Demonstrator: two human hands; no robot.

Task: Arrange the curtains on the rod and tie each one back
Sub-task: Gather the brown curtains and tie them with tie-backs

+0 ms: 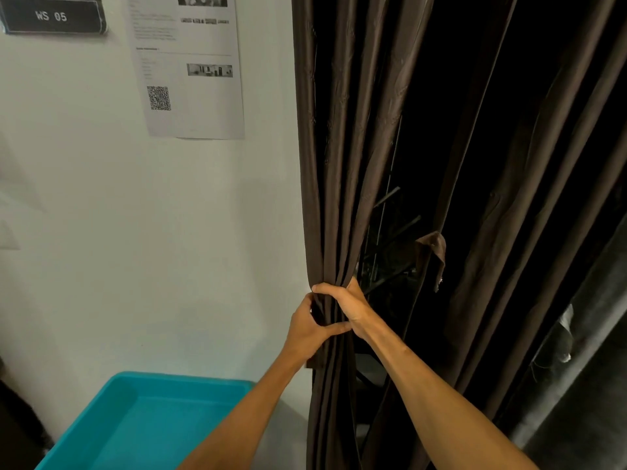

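Note:
A dark brown curtain [334, 164] hangs in long folds beside the white wall and is gathered into a narrow bunch at waist height. My left hand [307, 329] grips the bunch from the left, thumb across its front. My right hand [351, 307] wraps round the same bunch from the right, just above the left. A second brown curtain [509, 184] hangs to the right. A short brown fabric strip [436, 254], perhaps a tie-back, dangles from its edge. The rod is out of view.
A turquoise plastic tub [152, 422] stands low at the left, against the white wall [152, 232]. A printed sheet with a QR code [190, 66] and a dark sign reading WS 05 [51, 15] hang on the wall. Dark glass shows between the curtains.

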